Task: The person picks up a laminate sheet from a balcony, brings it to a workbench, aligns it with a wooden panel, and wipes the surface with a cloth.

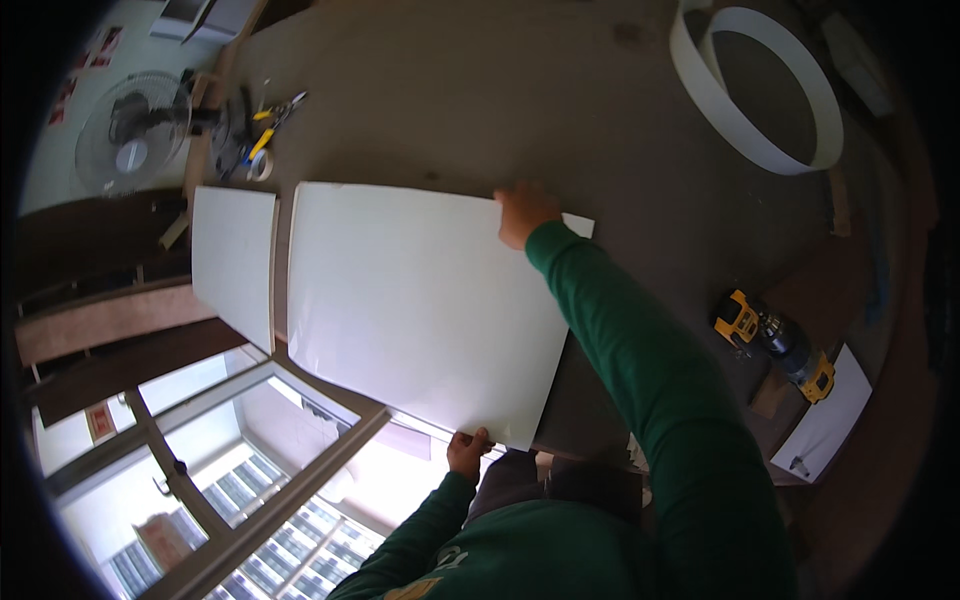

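Observation:
A large white panel (420, 300) lies flat on the brown work table (450, 90), with its near edge reaching the table's front. My right hand (528, 213) grips its far edge close to the right corner, the arm stretched across the panel's right side. At the near edge, my left hand (467, 455) holds the panel between thumb and fingers. A white corner (580, 225) shows just right of my right hand; I cannot tell if it belongs to the same panel. A smaller white panel (235, 255) lies to the left, a narrow gap apart.
A coiled white strip (825, 120) sits at the far right. A yellow-black cordless drill (785, 345) lies on the right, beside a white board (835, 420). Pliers (290, 105) and a tape roll (261, 165) lie far left, near a fan (130, 140). A window frame (280, 480) borders the near left.

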{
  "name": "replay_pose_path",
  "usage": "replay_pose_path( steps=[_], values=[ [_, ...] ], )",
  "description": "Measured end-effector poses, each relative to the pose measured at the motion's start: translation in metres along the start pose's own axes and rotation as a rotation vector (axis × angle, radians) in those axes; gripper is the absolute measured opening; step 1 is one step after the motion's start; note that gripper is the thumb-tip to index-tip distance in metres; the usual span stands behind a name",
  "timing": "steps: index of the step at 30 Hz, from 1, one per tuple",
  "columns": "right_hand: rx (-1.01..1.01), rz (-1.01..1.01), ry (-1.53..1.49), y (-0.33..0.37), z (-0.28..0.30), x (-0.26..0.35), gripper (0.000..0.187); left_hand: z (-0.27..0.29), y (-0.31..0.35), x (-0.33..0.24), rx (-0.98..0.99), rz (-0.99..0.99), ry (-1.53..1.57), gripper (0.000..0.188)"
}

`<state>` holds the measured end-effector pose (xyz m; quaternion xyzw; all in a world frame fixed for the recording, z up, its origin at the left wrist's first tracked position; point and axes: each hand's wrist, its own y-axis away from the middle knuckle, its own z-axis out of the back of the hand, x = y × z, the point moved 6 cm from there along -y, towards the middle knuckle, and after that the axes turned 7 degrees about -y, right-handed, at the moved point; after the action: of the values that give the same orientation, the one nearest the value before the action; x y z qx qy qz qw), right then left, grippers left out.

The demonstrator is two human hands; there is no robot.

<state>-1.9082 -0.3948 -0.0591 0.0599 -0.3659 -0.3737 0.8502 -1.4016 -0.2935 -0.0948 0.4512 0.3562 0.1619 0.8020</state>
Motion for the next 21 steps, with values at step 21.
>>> replay_pose_path(
  steps=[21],
  values=[
    [-0.084,-0.829,-1.111,0.397,-0.229,-0.039,0.021,-0.007,-0.01,-0.024,0.389,-0.052,-0.064,0.035]
  ],
)
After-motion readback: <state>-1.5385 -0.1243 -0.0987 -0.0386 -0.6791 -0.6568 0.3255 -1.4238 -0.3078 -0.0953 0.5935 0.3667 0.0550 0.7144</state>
